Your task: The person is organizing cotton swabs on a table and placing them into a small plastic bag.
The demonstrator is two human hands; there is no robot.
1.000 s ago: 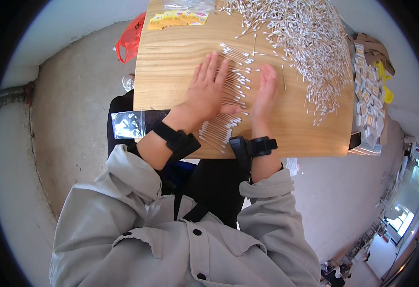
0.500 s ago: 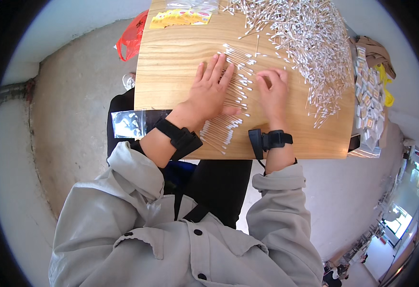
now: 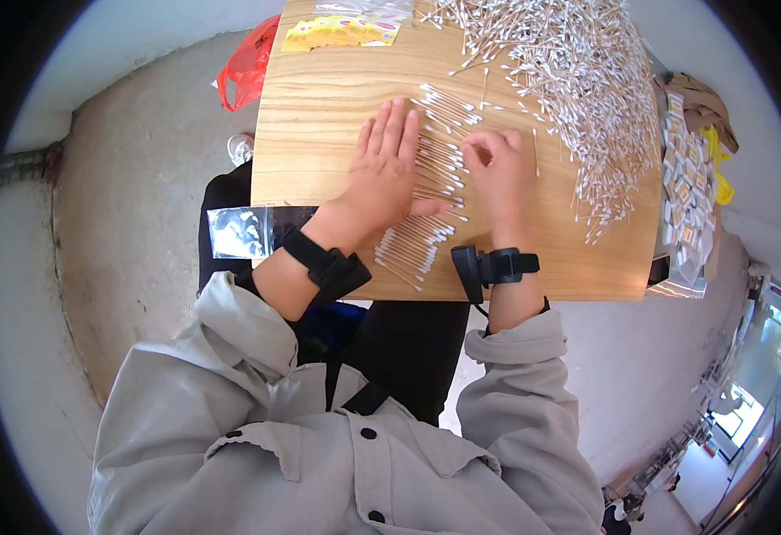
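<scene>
A row of cotton swabs (image 3: 430, 192) lies mid-table, partly hidden under the flat, open left hand (image 3: 381, 183); the right hand (image 3: 500, 174) curls over them, grasp unclear. A loose swab heap (image 3: 578, 80) spreads beyond, small packets (image 3: 685, 192) crowding the wooden table (image 3: 319, 98) edge

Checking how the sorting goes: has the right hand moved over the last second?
Yes. The right hand has pulled back from the heap of cotton swabs toward the near table edge.

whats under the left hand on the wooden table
The left hand lies flat on the wooden table, palm down, at the left edge of a row of cotton swabs. Swab ends stick out beside its fingers and thumb. Whether more swabs lie beneath the palm is hidden.
</scene>
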